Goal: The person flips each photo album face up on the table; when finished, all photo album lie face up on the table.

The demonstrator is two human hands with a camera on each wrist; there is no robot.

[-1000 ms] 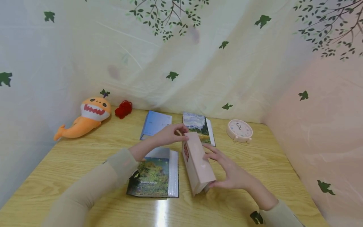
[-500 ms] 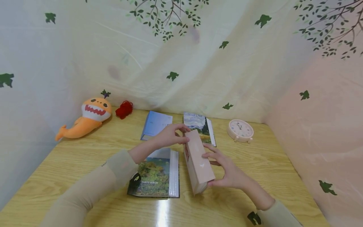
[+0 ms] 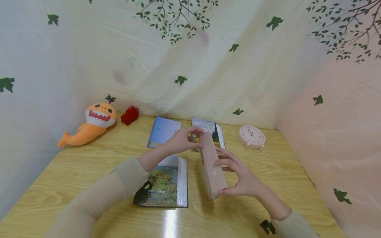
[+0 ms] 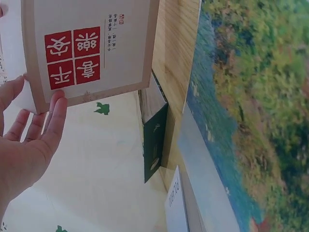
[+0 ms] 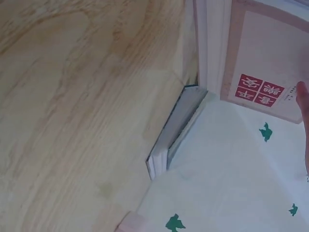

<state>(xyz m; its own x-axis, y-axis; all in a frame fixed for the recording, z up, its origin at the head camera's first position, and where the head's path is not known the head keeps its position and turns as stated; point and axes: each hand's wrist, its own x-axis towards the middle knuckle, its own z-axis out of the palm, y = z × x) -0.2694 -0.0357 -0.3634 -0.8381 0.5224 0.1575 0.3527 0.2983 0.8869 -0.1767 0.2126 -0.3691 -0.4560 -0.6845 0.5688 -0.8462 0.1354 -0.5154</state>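
In the head view, a pink album (image 3: 212, 165) stands with its narrow side up, between both hands. My left hand (image 3: 183, 140) pinches its far end, thumb on the near side and fingers round the corner. The left wrist view shows the fingers of that hand (image 4: 36, 137) at the album's edge, beside a cover bearing a red four-character block (image 4: 72, 58). My right hand (image 3: 242, 175) grips the right side, fingers spread and thumb at the near end. Left of it lies a photo album (image 3: 162, 185) with a painted landscape cover, partly under my left sleeve.
Behind the hands lie a blue album (image 3: 163, 129) and another landscape-covered album (image 3: 220, 135). A pink alarm clock (image 3: 251, 136) rests at the back right. An orange plush shark (image 3: 95, 124) and a red yarn bundle (image 3: 130, 115) are at the back left.
The pink album has shifted right and slightly away from me, turning so its red-printed cover is nearly hidden in the head view. My left hand has moved right with it.
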